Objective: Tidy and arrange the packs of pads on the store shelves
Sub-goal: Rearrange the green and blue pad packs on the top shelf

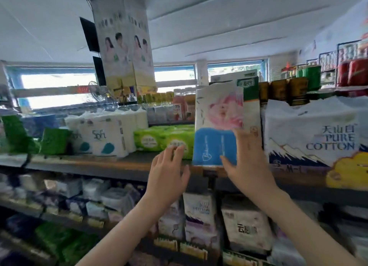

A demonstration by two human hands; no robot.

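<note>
- The top shelf (119, 164) carries glossy green packs (159, 140), white wrapped rolls (103, 138) and a large soft "PURE COTTON" bag (318, 138).
- The pad pack (215, 142), blue below and pink-flowered above, stands upright at that shelf's front edge.
- The right hand (249, 158) grips its right side, thumb across the blue front.
- The left hand (167, 172) hovers before the green packs, fingers straight and loosely spread.
- The lower-shelf packs (201, 216) are blurred, their print mostly unreadable.

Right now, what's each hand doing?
Left hand: open, holding nothing.
Right hand: grips the blue pack.
</note>
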